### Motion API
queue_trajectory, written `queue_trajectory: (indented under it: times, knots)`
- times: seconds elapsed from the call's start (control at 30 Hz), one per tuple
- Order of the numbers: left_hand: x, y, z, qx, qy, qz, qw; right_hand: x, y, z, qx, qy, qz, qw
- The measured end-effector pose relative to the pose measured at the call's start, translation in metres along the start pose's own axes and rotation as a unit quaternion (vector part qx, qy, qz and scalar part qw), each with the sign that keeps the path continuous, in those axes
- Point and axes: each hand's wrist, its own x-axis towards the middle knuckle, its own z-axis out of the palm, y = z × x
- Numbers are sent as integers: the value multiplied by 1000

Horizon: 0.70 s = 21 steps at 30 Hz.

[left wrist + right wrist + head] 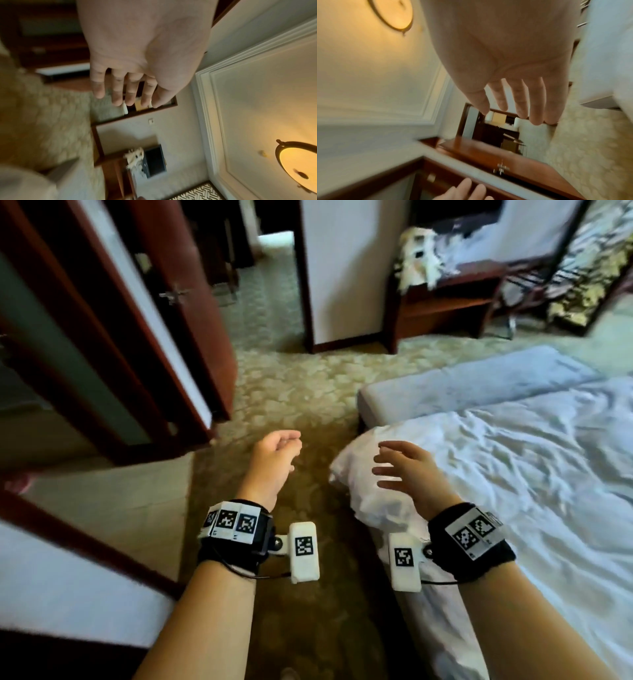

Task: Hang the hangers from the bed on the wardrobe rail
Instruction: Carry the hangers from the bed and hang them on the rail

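L hand (274,460) and R hand (407,474) both empty, fingers loose, apart. No hangers in view on bed (513,460) at 3 o'clock. Risk: wardrobe door (191,313) at 10 o'clock clips L arm on the turn.

carpet (301,381): beige, mottled leaf pattern
bed sheet (534,460): plain white
wardrobe door (191,313): reddish-brown wood
wrist bands (472,539): black, white checkered markers

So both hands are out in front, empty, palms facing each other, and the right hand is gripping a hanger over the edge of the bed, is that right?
Not quite. The right hand grips nothing: the right wrist view shows its fingers straight and spread, with no hanger in them. The rest holds: the left hand is empty too, and the right one is over the edge of the bed.
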Motion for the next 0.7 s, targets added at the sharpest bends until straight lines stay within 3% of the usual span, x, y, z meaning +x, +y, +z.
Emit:
queue_trajectory:
  times: [0.13,0.3,0.53,0.7]
  knots:
    - [24,3,83,-109,-90,-74,987,1,16,-82,187,77,65,977]
    - [59,6,186,-193,-198,-147,950,0,28,-167,371,179,90,907]
    - [86,17,312,-142,-369,-191,898,-13,33,-246,447,325,56,831]
    - [46,25,405,-83,-463,-189,862,-70,47,-300,479,424,15,768]
